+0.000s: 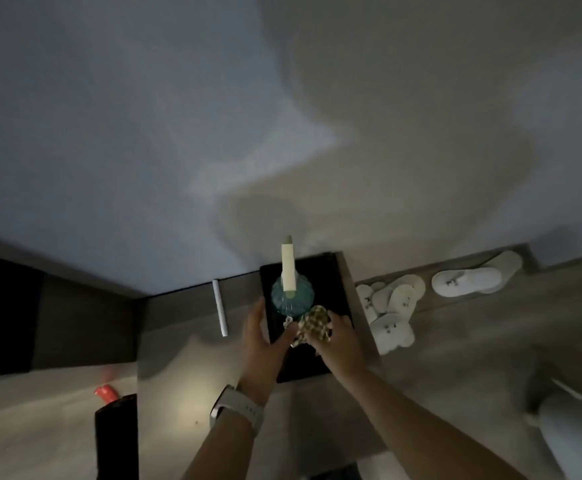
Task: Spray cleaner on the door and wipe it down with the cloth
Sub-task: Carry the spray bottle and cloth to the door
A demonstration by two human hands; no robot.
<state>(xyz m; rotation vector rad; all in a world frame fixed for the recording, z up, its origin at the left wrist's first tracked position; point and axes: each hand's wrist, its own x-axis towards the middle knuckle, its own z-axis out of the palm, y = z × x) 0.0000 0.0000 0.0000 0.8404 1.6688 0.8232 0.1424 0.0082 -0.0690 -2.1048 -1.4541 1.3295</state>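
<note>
Head view: dim room, the pale door (282, 116) showed no visible spray or wiping.
Spray bottle (290, 292): stood on a dark tray (331, 271).
Left hand (260, 336): loose, unclenched, beside the bottle.
Right hand (334, 337): grasped the checked cloth (314, 323).
Progress: barely begun; spraying and wiping seemingly remained.

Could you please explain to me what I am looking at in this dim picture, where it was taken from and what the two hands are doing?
This is one wide-angle picture from a camera worn on a person's head, looking down at their own bare hands. There is no machine here. The right hand grips a checked cloth. The left hand, with a watch on its wrist, is open beside a teal spray bottle with a pale nozzle, which stands on a dark flat surface. On the floor to the right lie several white slippers; a white stick-like thing lies to the left. The pale expanse above is probably the door or wall.
</note>
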